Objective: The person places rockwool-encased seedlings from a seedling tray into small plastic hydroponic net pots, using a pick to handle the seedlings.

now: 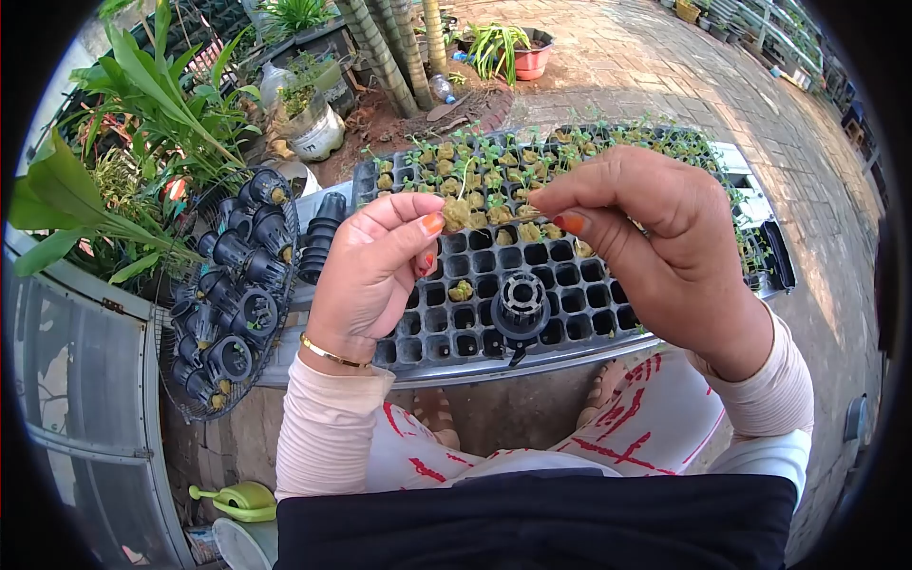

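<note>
My left hand [385, 252] pinches a yellowish-brown seedling plug [457, 215] between thumb and fingertips; a thin pale stem rises from it. Opposite, my right hand [655, 228] is closed, thumb against forefinger, on a thin brown stick [521, 219] whose tip points left towards the plug. Below both hands lies the black seedling tray [408, 351], its far cells filled with sprouting plugs and many near cells bare. An upside-down black net pot [522, 304] stands on the tray near its front edge, with a lone plug [461, 291] in a cell to its left.
Left of the tray, a wire basket [166, 380] holds several black net pots, beside a stack of black pots [321, 237]. A green watering can [237, 501] stands on the ground at lower left. Potted plants and trunks [380, 57] rise behind the table.
</note>
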A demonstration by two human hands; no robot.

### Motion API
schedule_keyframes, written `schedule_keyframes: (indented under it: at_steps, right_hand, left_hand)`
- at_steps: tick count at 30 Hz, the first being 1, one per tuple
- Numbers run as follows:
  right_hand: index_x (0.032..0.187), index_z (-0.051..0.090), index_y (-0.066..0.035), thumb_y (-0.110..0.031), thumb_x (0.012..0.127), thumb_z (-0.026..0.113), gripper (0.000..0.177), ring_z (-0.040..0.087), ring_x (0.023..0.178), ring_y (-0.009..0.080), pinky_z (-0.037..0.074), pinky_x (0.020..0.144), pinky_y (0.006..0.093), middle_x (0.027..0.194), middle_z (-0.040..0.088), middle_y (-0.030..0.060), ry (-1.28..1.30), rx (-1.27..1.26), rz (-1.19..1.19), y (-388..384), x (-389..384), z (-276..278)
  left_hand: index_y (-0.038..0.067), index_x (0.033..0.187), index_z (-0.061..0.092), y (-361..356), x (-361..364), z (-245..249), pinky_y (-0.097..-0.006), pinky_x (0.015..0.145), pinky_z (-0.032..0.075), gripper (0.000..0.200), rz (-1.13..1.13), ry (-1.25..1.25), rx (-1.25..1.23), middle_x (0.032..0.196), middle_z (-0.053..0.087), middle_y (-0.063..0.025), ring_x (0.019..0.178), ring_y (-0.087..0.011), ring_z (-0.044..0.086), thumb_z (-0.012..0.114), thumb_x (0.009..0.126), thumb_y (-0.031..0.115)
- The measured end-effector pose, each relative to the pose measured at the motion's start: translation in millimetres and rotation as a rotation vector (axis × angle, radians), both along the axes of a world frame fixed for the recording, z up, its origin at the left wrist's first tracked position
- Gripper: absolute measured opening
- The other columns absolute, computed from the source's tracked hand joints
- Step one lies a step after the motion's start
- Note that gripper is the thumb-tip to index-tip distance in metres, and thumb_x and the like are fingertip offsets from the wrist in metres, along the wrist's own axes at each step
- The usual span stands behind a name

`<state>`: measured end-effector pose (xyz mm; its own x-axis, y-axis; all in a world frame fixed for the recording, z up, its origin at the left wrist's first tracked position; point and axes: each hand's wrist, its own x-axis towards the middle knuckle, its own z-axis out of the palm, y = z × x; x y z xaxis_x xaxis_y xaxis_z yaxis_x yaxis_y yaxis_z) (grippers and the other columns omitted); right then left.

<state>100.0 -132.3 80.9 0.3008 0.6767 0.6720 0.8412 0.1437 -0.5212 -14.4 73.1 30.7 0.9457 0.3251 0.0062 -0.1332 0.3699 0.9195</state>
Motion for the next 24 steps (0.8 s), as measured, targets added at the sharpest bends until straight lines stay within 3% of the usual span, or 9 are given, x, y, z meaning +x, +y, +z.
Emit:
schedule_keyframes:
  at_steps: [5, 7, 11, 16, 21, 24]
  right_hand:
    - [0.093, 0.064, 0.001, 0.006, 0.081, 0.058, 0.015, 0.061, 0.079, 0.0155, 0.047, 0.072, 0.025, 0.084, 0.064, 0.0083, 0.05, 0.022, -0.01, -11, -6, 10]
    - [0.094, 0.063, 0.003, 0.005, 0.082, 0.057, 0.013, 0.06, 0.083, 0.0153, 0.046, 0.075, 0.0255, 0.09, 0.063, 0.0092, 0.132, 0.088, -0.012, -15, -10, 13]
    - [0.094, 0.063, 0.004, 0.002, 0.084, 0.056, 0.012, 0.059, 0.083, 0.0163, 0.045, 0.077, 0.0258, 0.09, 0.062, 0.0102, 0.148, 0.112, -0.007, -23, -17, 22]
    - [0.088, 0.064, 0.001, -0.017, 0.085, 0.061, 0.019, 0.057, 0.079, 0.0193, 0.045, 0.076, 0.0313, 0.083, 0.063, 0.0106, 0.101, 0.2, -0.052, -27, -26, 24]
    - [0.087, 0.062, 0.002, -0.012, 0.089, 0.055, 0.016, 0.058, 0.078, 0.0184, 0.045, 0.075, 0.0305, 0.085, 0.063, 0.0109, 0.127, 0.336, -0.055, -19, -32, 14]
    - [0.088, 0.061, 0.002, -0.008, 0.091, 0.05, 0.015, 0.057, 0.074, 0.0161, 0.045, 0.074, 0.0293, 0.086, 0.063, 0.0107, 0.225, 0.29, -0.038, -18, -37, 12]
  left_hand:
    - [0.001, 0.106, 0.057, 5, -3, -15, -0.0224, 0.062, 0.042, 0.021, -0.075, -0.127, -0.129, 0.08, 0.057, -0.0017, 0.066, -0.0091, 0.05, 0.062, 0.085, 0.006]
    - [0.002, 0.105, 0.056, 5, -4, -19, -0.0257, 0.061, 0.039, 0.02, -0.13, -0.198, -0.179, 0.091, 0.061, -0.0073, 0.066, -0.0112, 0.051, 0.06, 0.087, 0.009]
    - [0.004, 0.106, 0.056, 3, -10, -17, -0.0257, 0.062, 0.038, 0.026, -0.157, -0.281, -0.216, 0.095, 0.062, -0.0088, 0.066, -0.0116, 0.05, 0.065, 0.083, 0.01]
    - [0.001, 0.106, 0.058, -6, -17, -11, -0.0259, 0.066, 0.043, 0.025, -0.209, -0.384, -0.267, 0.097, 0.062, -0.0121, 0.069, -0.0111, 0.055, 0.065, 0.083, 0.007]
    - [0.0, 0.105, 0.059, -14, -23, -10, -0.0249, 0.069, 0.046, 0.022, -0.201, -0.422, -0.231, 0.097, 0.063, -0.0108, 0.074, -0.0111, 0.057, 0.063, 0.083, 0.003]
    - [0.002, 0.104, 0.058, -21, -25, -10, -0.0257, 0.065, 0.043, 0.024, -0.002, -0.339, -0.072, 0.097, 0.062, -0.0106, 0.073, -0.0126, 0.057, 0.066, 0.081, 0.005]
